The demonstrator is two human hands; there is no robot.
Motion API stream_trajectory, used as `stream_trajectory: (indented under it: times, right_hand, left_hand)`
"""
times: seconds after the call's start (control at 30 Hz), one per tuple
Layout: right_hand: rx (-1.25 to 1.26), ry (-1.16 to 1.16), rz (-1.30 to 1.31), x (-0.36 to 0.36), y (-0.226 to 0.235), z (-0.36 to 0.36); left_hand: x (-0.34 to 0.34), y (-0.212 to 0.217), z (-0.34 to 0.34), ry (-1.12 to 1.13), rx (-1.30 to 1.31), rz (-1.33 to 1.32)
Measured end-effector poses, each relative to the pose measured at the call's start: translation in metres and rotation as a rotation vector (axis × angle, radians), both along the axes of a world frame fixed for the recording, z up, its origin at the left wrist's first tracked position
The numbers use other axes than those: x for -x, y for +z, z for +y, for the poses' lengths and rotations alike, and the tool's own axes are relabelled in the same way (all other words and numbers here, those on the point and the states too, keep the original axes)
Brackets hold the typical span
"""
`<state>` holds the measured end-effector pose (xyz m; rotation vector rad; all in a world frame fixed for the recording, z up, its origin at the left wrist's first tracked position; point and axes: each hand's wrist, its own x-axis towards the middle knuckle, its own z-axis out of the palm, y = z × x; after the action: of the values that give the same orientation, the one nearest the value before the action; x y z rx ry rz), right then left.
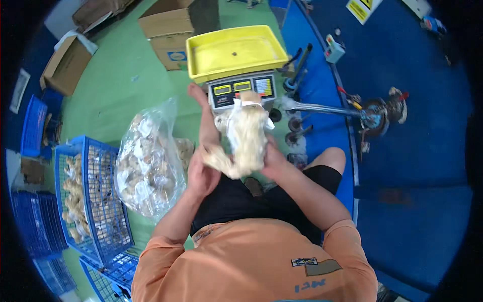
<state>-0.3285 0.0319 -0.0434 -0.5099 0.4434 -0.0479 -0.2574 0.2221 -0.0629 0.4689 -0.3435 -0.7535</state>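
A cream plush toy (246, 138) with white labels hangs before me, blurred a little by motion. My left hand (203, 173) is closed round the end of one of its limbs, on the toy's left side. Against the other side of the body, my right hand (274, 160) grips the toy, with its fingers partly hidden behind it. Just beyond the toy stands a digital scale (221, 102) carrying a yellow tray (193, 70), which has one small dark speck in it.
Left of me stands a clear plastic bag (151, 166) full of similar plush pieces. Further left, a blue crate (85, 186) holds more. Cardboard boxes (168, 48) stand on the green floor. To the right, a metal-armed machine (372, 118) sits at the blue worktop (322, 121).
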Motion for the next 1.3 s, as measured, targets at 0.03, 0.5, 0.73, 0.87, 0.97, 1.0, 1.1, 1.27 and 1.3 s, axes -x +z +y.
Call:
stream_trajectory:
  times: [0.03,0.5,0.73,0.87,0.97,1.0,1.1,1.27,1.3]
  right_hand:
    - [0.232,-0.037,-0.093,0.002,0.001,-0.010]
    - [1.873,0.063,-0.206,0.041,0.014,-0.062]
    - [1.946,-0.016,0.001,0.037,0.001,-0.066]
    - [2.186,0.039,0.270,0.030,0.008,-0.066]
    - [2.191,-0.190,0.023,0.026,0.003,-0.071]
    - [2.185,-0.265,-0.060,0.025,0.002,-0.071]
    - [1.870,-0.095,0.010,0.023,0.003,-0.065]
    - [1.557,0.152,-0.007,0.022,0.002,-0.066]
    - [1.560,0.196,-0.041,0.023,0.002,-0.068]
  left_hand:
    - [-0.003,-0.005,-0.004,-0.020,-0.002,-0.003]
    - [-0.020,0.028,-0.094,0.005,-0.680,-0.306]
    - [-0.013,0.036,-0.114,-0.014,-0.724,-0.265]
    - [-0.017,0.039,-0.122,0.082,-0.837,-0.371]
    - [-0.024,0.014,-0.117,0.039,-0.782,-0.274]
    - [-0.025,0.006,-0.115,0.026,-0.764,-0.241]
    - [-0.018,0.011,-0.119,0.040,-0.726,-0.273]
    - [-0.017,0.009,-0.122,0.041,-0.668,-0.293]
    - [-0.019,0.008,-0.124,0.030,-0.659,-0.286]
